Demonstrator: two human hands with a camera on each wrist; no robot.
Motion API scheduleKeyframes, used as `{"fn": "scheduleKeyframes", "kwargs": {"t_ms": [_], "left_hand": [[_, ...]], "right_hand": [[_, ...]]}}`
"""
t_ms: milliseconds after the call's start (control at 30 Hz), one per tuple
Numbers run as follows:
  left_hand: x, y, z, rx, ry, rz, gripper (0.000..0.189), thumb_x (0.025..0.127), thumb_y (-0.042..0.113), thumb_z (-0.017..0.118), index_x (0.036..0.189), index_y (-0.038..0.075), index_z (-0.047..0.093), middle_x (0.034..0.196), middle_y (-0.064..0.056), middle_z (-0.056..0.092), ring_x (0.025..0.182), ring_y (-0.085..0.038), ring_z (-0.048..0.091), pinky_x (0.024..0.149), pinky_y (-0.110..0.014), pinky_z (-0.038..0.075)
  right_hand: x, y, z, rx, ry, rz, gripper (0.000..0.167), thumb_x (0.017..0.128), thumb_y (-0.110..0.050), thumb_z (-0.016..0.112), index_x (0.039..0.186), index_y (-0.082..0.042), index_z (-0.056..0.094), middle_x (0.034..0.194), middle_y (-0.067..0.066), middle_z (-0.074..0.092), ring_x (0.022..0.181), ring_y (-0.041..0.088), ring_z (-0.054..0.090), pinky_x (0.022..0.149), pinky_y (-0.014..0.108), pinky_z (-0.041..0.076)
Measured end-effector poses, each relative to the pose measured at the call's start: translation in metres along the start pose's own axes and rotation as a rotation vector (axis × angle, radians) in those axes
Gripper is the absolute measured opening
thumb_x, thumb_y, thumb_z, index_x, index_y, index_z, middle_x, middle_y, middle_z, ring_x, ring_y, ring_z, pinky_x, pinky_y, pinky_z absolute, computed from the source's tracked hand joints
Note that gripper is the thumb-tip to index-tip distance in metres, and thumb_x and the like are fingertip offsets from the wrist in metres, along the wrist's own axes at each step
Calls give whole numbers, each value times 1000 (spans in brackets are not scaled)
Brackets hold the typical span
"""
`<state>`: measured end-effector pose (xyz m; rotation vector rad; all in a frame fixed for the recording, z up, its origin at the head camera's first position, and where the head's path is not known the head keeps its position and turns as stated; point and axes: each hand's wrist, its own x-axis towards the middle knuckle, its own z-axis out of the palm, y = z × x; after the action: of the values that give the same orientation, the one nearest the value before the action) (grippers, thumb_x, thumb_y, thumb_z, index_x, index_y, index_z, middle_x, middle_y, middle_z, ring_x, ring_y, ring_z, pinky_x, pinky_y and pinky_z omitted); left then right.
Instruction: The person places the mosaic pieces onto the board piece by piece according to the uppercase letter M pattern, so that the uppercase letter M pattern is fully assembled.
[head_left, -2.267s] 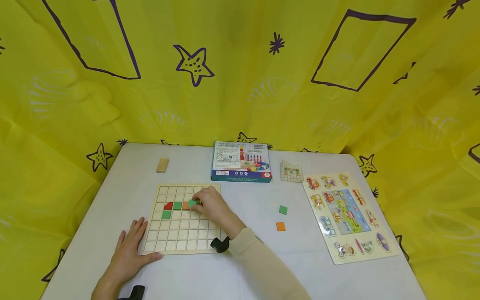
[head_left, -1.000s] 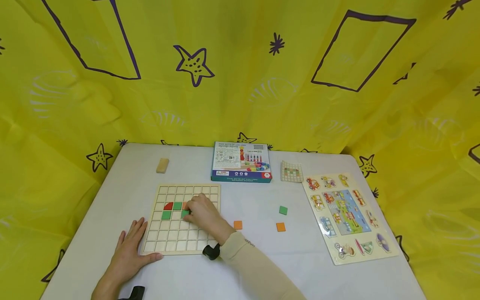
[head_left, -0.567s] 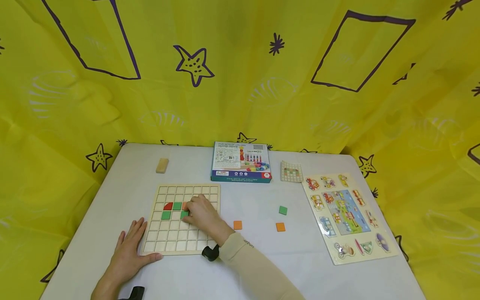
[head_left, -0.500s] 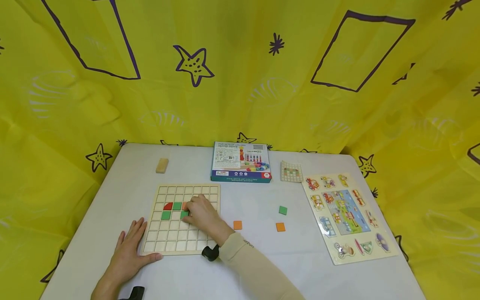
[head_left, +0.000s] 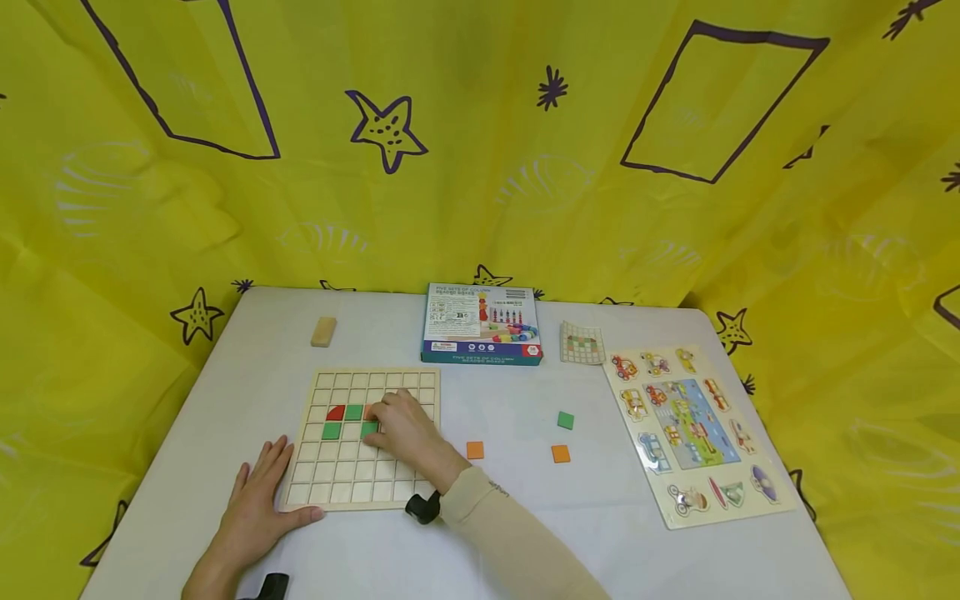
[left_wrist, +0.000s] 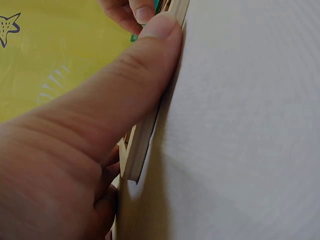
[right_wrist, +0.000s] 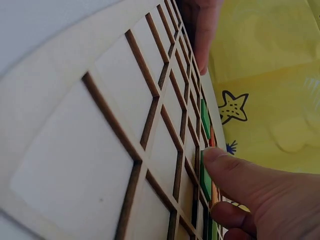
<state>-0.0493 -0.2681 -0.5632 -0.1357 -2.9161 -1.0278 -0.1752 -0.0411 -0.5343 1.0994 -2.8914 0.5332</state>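
Observation:
A wooden grid board (head_left: 397, 493) lies on the table, with a red quarter-round tile (head_left: 337, 412), a green square tile (head_left: 353, 412) and a partly covered orange tile (head_left: 368, 412) in one row. Another green tile (head_left: 331, 431) sits below the red one. My right hand (head_left: 408, 433) pinches a green tile (head_left: 369, 428) at a cell under the orange one; its thumb touches that tile's near edge in the right wrist view. My left hand (head_left: 255, 504) rests at the board's front left corner, fingers spread along the left side, thumb (left_wrist: 150, 55) on the front edge.
Two orange tiles (head_left: 475, 450) (head_left: 561, 454) and a green tile (head_left: 566, 421) lie right of the board. Farther back are a wooden block (head_left: 323, 332), a toy box (head_left: 482, 325) and a pattern card (head_left: 582, 343). A picture puzzle board (head_left: 675, 500) lies at the right.
My right hand has brought the green tile left and toward the front, down one row, then held still there. An orange tile right of the board has come into view. The left hand stays put.

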Motion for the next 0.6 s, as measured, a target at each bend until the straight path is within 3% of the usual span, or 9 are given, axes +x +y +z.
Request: {"fn": "scheduleKeyframes", "kwargs": {"t_ms": [367,600], "left_hand": [[-2,-2,0,7,11,11,112,69,50,84,145,-13,32,153,-29,24,145,-40,7,113,-54,-10],[-1,-1,0,2,3,0,113,68,51,84,145,-13,31,154,-29,23,146,-40,6,113,-53,-11]], "right_hand": [[-17,5,-11,75,26,32,32,88,-40,72,110,-16,73,101,-7,65,90,10,47,82,20,40],[-28,16,-24,103,69,31,32,89,-38,72,109,-14,73,98,-5,64,90,12,48,82,21,41]]}}
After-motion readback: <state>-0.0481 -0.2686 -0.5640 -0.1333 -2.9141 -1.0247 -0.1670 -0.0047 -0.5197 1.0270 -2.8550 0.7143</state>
